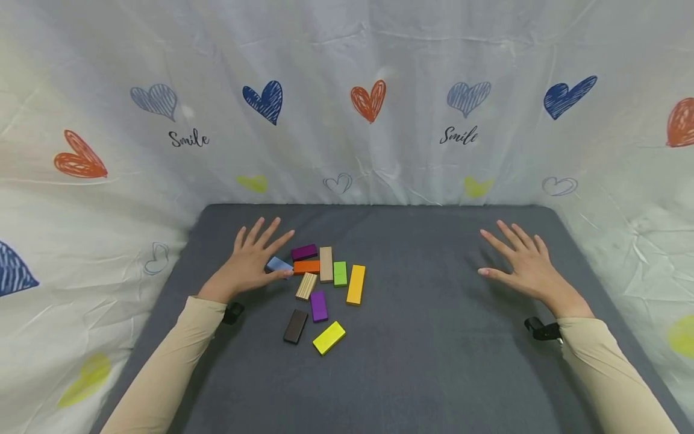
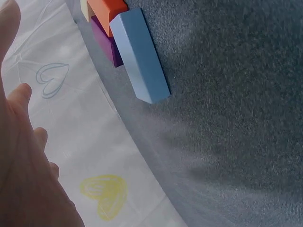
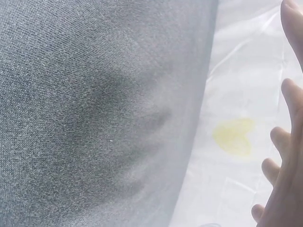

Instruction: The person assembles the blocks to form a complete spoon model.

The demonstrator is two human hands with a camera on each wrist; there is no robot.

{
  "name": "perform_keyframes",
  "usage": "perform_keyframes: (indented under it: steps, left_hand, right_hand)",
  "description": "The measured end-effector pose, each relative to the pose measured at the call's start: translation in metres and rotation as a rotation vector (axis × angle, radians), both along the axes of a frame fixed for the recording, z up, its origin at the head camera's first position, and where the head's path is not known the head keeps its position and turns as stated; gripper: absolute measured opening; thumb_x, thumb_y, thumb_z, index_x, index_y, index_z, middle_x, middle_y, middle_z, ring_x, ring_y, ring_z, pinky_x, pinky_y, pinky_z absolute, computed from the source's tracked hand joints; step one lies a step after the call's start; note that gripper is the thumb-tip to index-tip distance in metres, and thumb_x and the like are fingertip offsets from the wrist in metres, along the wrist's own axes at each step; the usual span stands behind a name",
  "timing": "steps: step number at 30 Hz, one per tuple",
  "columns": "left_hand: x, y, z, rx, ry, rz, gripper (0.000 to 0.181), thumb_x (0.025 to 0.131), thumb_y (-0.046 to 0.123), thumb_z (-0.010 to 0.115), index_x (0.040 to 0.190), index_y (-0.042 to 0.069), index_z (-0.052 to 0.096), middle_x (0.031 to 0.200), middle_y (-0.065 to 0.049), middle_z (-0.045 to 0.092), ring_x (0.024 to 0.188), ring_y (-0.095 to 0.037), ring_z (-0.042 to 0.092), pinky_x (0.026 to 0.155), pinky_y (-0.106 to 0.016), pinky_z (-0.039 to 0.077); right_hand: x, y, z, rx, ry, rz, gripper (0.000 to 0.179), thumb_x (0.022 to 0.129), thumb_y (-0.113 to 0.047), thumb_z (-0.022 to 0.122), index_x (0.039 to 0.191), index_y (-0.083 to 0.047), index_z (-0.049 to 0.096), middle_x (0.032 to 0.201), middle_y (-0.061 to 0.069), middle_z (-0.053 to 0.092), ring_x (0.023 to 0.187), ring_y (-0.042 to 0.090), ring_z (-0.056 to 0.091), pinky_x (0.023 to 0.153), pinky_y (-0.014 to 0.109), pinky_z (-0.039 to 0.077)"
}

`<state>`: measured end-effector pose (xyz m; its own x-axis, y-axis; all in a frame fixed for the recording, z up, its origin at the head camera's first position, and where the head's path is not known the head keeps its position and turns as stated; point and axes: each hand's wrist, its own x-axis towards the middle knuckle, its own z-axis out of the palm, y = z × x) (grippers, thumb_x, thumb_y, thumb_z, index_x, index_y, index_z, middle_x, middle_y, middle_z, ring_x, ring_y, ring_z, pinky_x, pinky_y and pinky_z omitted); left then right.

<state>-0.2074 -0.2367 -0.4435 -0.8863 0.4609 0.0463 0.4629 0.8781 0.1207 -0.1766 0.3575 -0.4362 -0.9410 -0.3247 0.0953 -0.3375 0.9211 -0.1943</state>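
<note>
Word on the left hand, please?

It hangs over the left part of the grey surface, fingers straight and fanned out, the thumb toward the light blue block.

Does it touch that block?

No; the left wrist view shows the two apart.

And the right hand?

Much the same pose: fingers straight and spread, above the right part of the surface, its shadow falling on the cloth. The hands are well apart from each other.

What lies near the left one?

The light blue block has one end just beside the orange block. Behind that lies the dark purple block. At the orange one's other end is the plain wooden block, then the green block and the amber block.

Anything closer to the person?

Yes: the striped block, then the bright purple block, and nearest of all the dark brown block and the yellow block.

And around it all?

A white curtain printed with hearts and "Smile". Each arm wears a beige sleeve.
</note>
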Motion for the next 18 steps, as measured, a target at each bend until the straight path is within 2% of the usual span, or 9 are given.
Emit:
perform_keyframes:
  steps: [7,13,18]
  left_hand:
    - [0.003,0.008,-0.01,0.009,0.008,-0.041,0.09,0.085,0.07,0.059,0.158,0.035,0.021,0.169,-0.008,0.006,0.154,-0.042,0.001,0.117,-0.072,0.001]
    - [0.011,0.027,-0.022,0.017,-0.011,-0.117,0.087,0.085,0.066,0.062,0.157,0.031,0.027,0.168,-0.009,0.012,0.154,-0.043,0.006,0.117,-0.072,0.005]
    - [0.017,0.045,-0.029,-0.001,-0.046,-0.186,0.085,0.085,0.068,0.059,0.156,0.031,0.03,0.168,-0.006,0.013,0.155,-0.04,0.005,0.117,-0.071,0.009]
  right_hand:
    - [0.001,-0.003,-0.004,-0.006,0.0,0.009,0.088,0.088,-0.056,0.066,0.159,-0.035,0.018,0.169,0.008,0.005,0.154,0.042,0.006,0.11,0.076,0.008]
    - [0.001,-0.011,-0.014,-0.018,0.001,0.033,0.088,0.088,-0.056,0.066,0.159,-0.035,0.019,0.168,0.01,0.01,0.152,0.044,0.011,0.11,0.075,0.009]
    - [-0.002,-0.027,-0.024,-0.017,-0.016,0.056,0.088,0.087,-0.057,0.066,0.158,-0.035,0.019,0.167,0.014,0.014,0.151,0.045,0.014,0.111,0.075,0.008]
